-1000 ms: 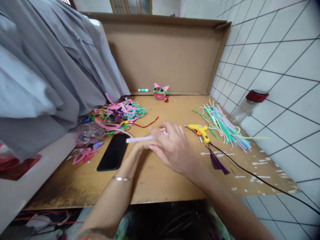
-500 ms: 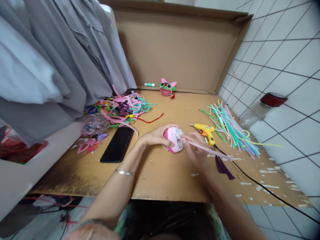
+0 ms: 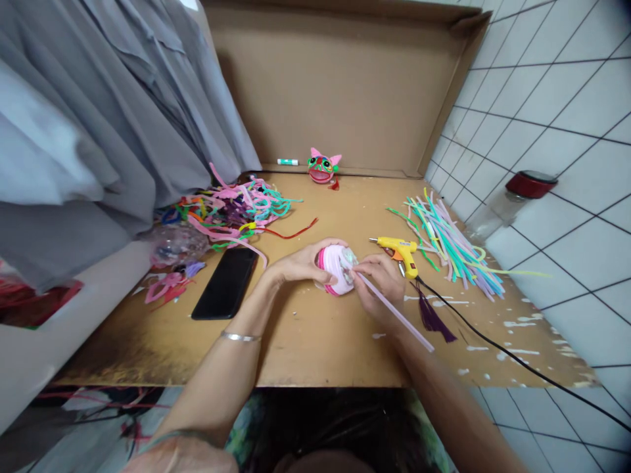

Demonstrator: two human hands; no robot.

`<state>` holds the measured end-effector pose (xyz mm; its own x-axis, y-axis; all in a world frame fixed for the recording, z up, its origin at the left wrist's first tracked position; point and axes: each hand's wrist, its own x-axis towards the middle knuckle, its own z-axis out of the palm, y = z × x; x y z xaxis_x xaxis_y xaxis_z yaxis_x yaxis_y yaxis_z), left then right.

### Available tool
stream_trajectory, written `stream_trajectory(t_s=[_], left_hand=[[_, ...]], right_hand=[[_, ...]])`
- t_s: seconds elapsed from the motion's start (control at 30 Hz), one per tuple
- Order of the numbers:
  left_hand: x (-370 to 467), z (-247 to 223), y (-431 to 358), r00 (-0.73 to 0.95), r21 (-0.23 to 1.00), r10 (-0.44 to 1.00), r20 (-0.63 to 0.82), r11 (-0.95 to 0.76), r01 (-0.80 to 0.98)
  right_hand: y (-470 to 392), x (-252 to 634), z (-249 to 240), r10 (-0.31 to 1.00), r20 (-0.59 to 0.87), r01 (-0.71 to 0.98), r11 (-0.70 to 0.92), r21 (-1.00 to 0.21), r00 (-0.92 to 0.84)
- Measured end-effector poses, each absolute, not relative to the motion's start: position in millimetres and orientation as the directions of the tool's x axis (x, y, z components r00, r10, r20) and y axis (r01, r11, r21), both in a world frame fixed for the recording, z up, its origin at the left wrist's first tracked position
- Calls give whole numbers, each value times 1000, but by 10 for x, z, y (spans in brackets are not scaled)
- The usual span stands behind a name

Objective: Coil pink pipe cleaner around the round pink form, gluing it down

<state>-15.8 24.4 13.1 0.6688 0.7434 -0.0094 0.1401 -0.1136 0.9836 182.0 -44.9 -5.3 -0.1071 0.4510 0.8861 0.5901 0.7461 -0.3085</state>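
My left hand point(image 3: 308, 264) is wrapped round a small rounded craft piece point(image 3: 336, 269) covered in pink and pale lilac bands, its right end whitish and see-through. Between the thumb and fingers of my right hand point(image 3: 377, 286) is a pale lilac pipe cleaner point(image 3: 397, 313), one end against the piece and the long tail trailing toward me. Just right of that hand lies a yellow glue gun point(image 3: 401, 253), its nozzle pointing left and its black cord running off right. A purple tassel point(image 3: 434, 320) rests below the glue gun.
Straight pipe cleaners point(image 3: 448, 243) lie right, near a red-lidded jar point(image 3: 513, 200). A tangled pipe-cleaner heap point(image 3: 246, 203) and a black phone point(image 3: 224, 284) are left. A finished-looking animal head point(image 3: 323, 167) and a glue stick point(image 3: 288, 161) stand at the cardboard wall point(image 3: 340, 92).
The pipe cleaner's free end has swung down toward me as my right hand turned. The craft piece stays in my left hand, and the whole view has shifted slightly.
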Motion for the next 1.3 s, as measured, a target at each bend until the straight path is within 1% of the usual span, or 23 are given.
stream_trajectory(t_s=[0.2, 0.53, 0.67, 0.9, 1.17, 1.3], left_hand=[[-160, 147, 239, 673, 985, 739, -25, -97, 143], [-159, 145, 243, 684, 971, 729, 4, -167, 172], [-158, 158, 236, 676, 963, 737, 10, -188, 191], [-159, 157, 232, 675, 968, 738, -19, -155, 196], [-167, 148, 240, 680, 967, 733, 4, -175, 183], [-169, 161, 234, 691, 971, 722, -24, -148, 188]], right_hand=[[-439, 1817, -88, 470, 872, 568, 759, -317, -141], [-451, 1807, -145, 470, 868, 561, 766, -313, -158], [-448, 1796, -135, 442, 879, 553, 784, -284, -176], [-442, 1792, -123, 414, 878, 550, 803, -229, -240], [-409, 1808, -180, 396, 877, 552, 810, -195, -271], [-393, 1823, -198, 359, 885, 552, 821, -148, -296]])
